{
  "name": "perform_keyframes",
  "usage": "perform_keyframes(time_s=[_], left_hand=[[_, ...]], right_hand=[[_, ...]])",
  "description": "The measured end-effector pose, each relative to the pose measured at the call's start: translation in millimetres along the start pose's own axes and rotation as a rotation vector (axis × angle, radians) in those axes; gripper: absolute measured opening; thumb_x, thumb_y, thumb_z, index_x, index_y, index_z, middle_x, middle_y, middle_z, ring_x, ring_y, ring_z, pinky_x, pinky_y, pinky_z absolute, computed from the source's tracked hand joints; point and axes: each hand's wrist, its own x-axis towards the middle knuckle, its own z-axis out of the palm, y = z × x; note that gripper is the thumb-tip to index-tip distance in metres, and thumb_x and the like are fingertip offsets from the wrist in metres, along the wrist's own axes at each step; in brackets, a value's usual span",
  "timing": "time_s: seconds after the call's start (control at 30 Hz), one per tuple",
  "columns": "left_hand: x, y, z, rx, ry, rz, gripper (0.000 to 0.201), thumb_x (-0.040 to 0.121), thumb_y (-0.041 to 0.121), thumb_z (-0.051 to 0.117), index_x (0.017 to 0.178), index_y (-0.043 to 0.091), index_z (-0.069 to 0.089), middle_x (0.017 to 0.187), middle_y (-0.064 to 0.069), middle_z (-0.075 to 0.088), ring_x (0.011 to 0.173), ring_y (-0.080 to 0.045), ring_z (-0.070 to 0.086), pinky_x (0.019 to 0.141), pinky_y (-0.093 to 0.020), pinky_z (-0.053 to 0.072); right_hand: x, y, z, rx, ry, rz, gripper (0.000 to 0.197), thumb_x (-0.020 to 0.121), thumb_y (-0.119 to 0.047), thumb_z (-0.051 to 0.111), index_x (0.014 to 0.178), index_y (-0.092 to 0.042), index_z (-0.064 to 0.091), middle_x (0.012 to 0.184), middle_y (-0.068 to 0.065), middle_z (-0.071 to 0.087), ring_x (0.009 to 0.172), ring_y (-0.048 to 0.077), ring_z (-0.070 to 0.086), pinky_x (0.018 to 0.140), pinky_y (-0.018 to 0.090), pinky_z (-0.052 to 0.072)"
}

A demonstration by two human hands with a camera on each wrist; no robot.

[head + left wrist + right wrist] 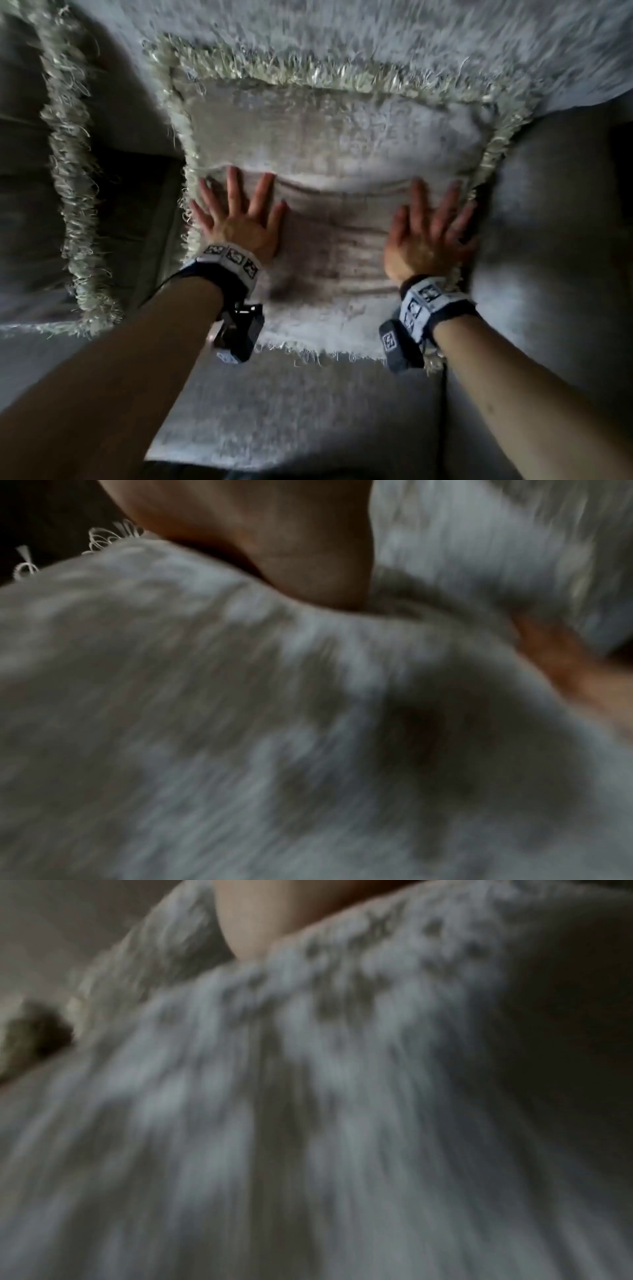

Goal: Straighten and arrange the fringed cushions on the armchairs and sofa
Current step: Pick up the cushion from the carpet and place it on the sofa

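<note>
- Fringed cushion (329, 144), pale grey with a cream fringe on all sides, leans against the backrest (376, 37) of a grey upholstered seat (291, 411), its lower edge resting on the seat.
- Left hand (239, 219) lies flat on the cushion's lower left part, palm down, fingers spread wide and straight, holding nothing.
- Right hand (428, 233) lies flat on the cushion's lower right part, near the fringe on that side, fingers spread and straight, also holding nothing; it is slightly blurred.
- Cushion fabric shows a shallow crease running between the two hands.
- Both wrists wear bands with black-and-white marker squares, each with a small dark camera unit below.
- Second fringed cushion (72, 171) stands to the left, apart from the first, seen edge-on.
- Padded armrest (548, 222) sits just beside the cushion's right edge.
- Left wrist view shows blurred grey fabric and the left palm pressed into it.
- Right wrist view is blurred too: grey fabric with a bit of skin at the top.
</note>
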Motion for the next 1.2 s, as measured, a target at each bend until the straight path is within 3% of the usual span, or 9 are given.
perform_keyframes(time_s=[0.1, 0.3, 0.43, 0.57, 0.7, 0.8, 0.9, 1.0, 1.2], left_hand=[[-32, 4, -19, -0.130, 0.178, 0.069, 0.058, 0.095, 0.052, 0.023, 0.150, 0.041, 0.010, 0.162, -0.007, -0.006, 0.146, -0.043, -0.010, 0.114, -0.064, 0.000], [-93, 3, 22, -0.211, 0.254, 0.213, 0.057, 0.097, 0.044, 0.022, 0.151, 0.038, 0.005, 0.162, -0.005, -0.003, 0.149, -0.027, -0.007, 0.116, -0.060, -0.005], [-57, -40, 67, -0.054, 0.091, 0.102, 0.059, 0.095, 0.055, 0.019, 0.145, 0.050, -0.011, 0.161, 0.001, -0.012, 0.149, -0.022, -0.012, 0.115, -0.062, -0.002], [-38, -34, 31, -0.215, 0.224, -0.072, 0.054, 0.098, 0.048, 0.019, 0.151, 0.038, 0.010, 0.162, -0.006, -0.009, 0.148, -0.033, -0.010, 0.117, -0.058, 0.000], [-55, 10, 1, -0.254, 0.468, 0.140, 0.058, 0.098, 0.042, 0.022, 0.153, 0.023, 0.015, 0.161, -0.011, 0.004, 0.149, -0.031, 0.001, 0.118, -0.056, 0.001], [-50, 20, 10, -0.109, 0.365, 0.306, 0.057, 0.098, 0.045, 0.024, 0.152, 0.034, 0.010, 0.162, -0.006, 0.001, 0.150, -0.027, 0.000, 0.117, -0.056, -0.004], [-26, -32, 26, 0.065, 0.198, 0.104, 0.061, 0.095, 0.055, 0.019, 0.150, 0.041, -0.004, 0.162, -0.006, -0.008, 0.148, -0.035, -0.008, 0.116, -0.061, -0.002], [-4, -72, -4, 0.054, 0.265, -0.105, 0.071, 0.095, 0.055, 0.023, 0.154, 0.018, 0.007, 0.159, -0.023, 0.003, 0.143, -0.050, -0.001, 0.113, -0.065, 0.001], [24, 7, -89, 0.027, 0.437, 0.308, 0.067, 0.096, 0.050, 0.021, 0.154, 0.020, 0.006, 0.161, -0.015, -0.002, 0.148, -0.037, -0.003, 0.116, -0.059, 0.000]], right_hand=[[-12, -16, -38, 0.114, 0.174, 0.057, 0.057, 0.099, -0.044, 0.020, 0.154, -0.031, 0.014, 0.162, 0.006, 0.010, 0.149, 0.034, 0.010, 0.113, 0.062, 0.015], [-127, -57, -11, 0.139, 0.033, -0.476, 0.056, 0.097, -0.050, 0.024, 0.150, -0.043, 0.011, 0.160, -0.008, -0.003, 0.151, 0.020, 0.000, 0.116, 0.058, 0.003], [-109, 3, 44, -0.093, 0.004, -0.257, 0.061, 0.092, -0.056, 0.035, 0.149, -0.044, 0.019, 0.162, -0.002, 0.012, 0.150, 0.026, 0.007, 0.111, 0.066, 0.008], [-74, 26, 14, 0.067, 0.133, 0.309, 0.063, 0.095, -0.052, 0.015, 0.154, -0.028, 0.016, 0.162, 0.007, 0.014, 0.148, 0.035, 0.012, 0.110, 0.066, 0.016], [-85, -33, -28, 0.249, 0.206, -0.018, 0.058, 0.099, -0.044, 0.022, 0.154, -0.030, 0.012, 0.163, 0.004, 0.005, 0.151, 0.026, 0.004, 0.115, 0.055, 0.006], [-97, -63, -14, 0.192, 0.093, -0.255, 0.055, 0.098, -0.048, 0.025, 0.151, -0.044, 0.008, 0.163, -0.004, 0.000, 0.151, 0.022, -0.002, 0.114, 0.058, 0.001], [-80, -7, 19, 0.092, -0.032, 0.000, 0.056, 0.096, -0.055, 0.019, 0.149, -0.047, 0.004, 0.163, -0.007, -0.002, 0.151, 0.023, -0.003, 0.112, 0.065, 0.001], [-59, 45, 14, 0.300, 0.048, 0.503, 0.068, 0.093, -0.055, 0.018, 0.154, -0.025, 0.014, 0.161, 0.008, 0.016, 0.148, 0.032, 0.016, 0.113, 0.064, 0.015], [-28, 34, -30, 0.685, 0.035, 0.337, 0.069, 0.095, -0.053, 0.030, 0.152, -0.017, 0.022, 0.158, 0.010, 0.024, 0.144, 0.027, 0.028, 0.119, 0.038, 0.023]])
